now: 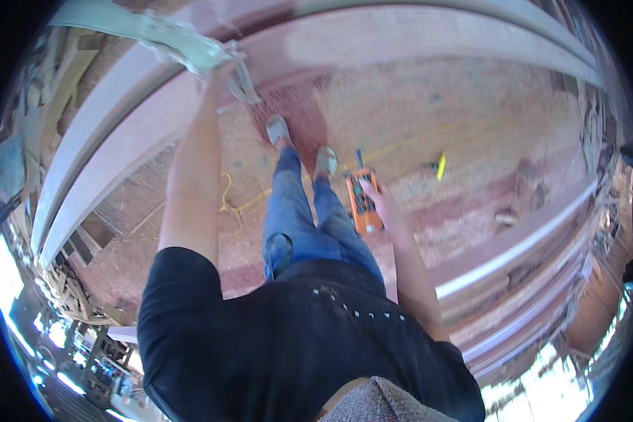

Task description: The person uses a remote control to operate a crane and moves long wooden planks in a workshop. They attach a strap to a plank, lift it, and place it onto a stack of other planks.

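My left arm reaches forward to the upper left, and my left hand (219,73) is closed round a pale green, frayed lifting sling (148,32). The sling runs from the upper left edge over the long timber beams (401,34), and a loose end hangs just past my fingers. Lower down and to the right, my right hand (377,198) holds an orange remote control (363,204) with dark buttons and a short blue-black aerial. The thumb side of that hand lies over the button face. The remote's underside and the fingers behind it are hidden.
A yellow cord (250,202) trails across the reddish, dusty floor (429,98) by my legs. A bright yellow stick-like object (441,167) lies to the right. Stacked boards (513,281) stand at the lower right, and wood scraps (67,285) are heaped at the left.
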